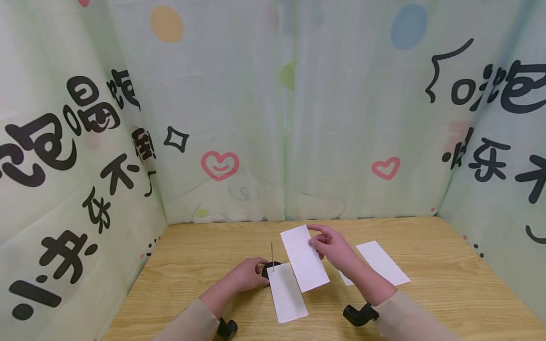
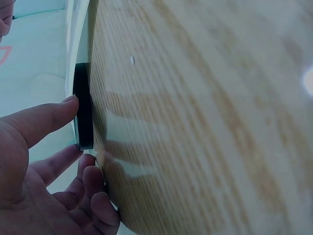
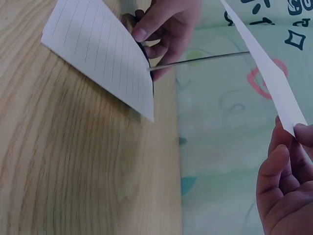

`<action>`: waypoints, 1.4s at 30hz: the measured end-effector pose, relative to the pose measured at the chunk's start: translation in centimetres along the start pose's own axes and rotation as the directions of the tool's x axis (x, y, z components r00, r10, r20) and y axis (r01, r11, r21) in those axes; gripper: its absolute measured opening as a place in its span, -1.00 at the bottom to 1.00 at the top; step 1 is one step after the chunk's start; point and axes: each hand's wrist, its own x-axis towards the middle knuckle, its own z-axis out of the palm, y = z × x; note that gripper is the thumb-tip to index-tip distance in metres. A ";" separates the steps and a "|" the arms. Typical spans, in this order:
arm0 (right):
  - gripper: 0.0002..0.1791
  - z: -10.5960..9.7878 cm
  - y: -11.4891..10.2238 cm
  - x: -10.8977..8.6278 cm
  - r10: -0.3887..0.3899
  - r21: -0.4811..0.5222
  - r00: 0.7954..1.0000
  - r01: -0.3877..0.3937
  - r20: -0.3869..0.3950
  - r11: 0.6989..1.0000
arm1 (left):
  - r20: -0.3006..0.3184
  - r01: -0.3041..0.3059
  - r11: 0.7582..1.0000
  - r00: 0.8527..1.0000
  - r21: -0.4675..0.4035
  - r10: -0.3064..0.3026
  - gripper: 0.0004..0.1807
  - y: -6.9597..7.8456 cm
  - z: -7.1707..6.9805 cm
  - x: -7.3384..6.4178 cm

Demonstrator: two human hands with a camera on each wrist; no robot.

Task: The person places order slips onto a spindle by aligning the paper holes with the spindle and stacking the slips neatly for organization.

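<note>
Black and round, the spike base is pinched by the left hand; its upright needle pierces lined paper. Right of the base, the right hand pinches another sheet aloft.

Back curtain: pale green cloth, soft vertical folds; orange dot upper left, blue dot upper right, pink heart outlines lower down.
Side curtains: similar pale cloth, bold black characters on both.
Tabletop: light brown wood grain; far edge along back curtain.
Light: bright, even in head view; white glare spot at left wrist view's right edge.
</note>
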 end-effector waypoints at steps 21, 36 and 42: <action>-0.51 3.1 -0.3 0.4 0.015 0.049 0.999 -0.017 0.040 0.999 | -0.054 0.008 0.997 0.998 -0.079 -0.012 -0.53 -0.3 -0.1 -0.5; -0.51 3.5 -0.2 0.7 0.019 0.057 0.999 -0.022 0.044 0.998 | -0.215 -0.054 0.955 0.977 -0.291 -0.010 -0.50 1.8 -3.2 -1.0; -0.50 3.6 -0.2 0.7 0.021 0.059 0.999 -0.023 0.033 0.998 | -0.273 -0.095 0.936 0.962 -0.339 -0.001 -0.55 3.2 -3.6 -1.0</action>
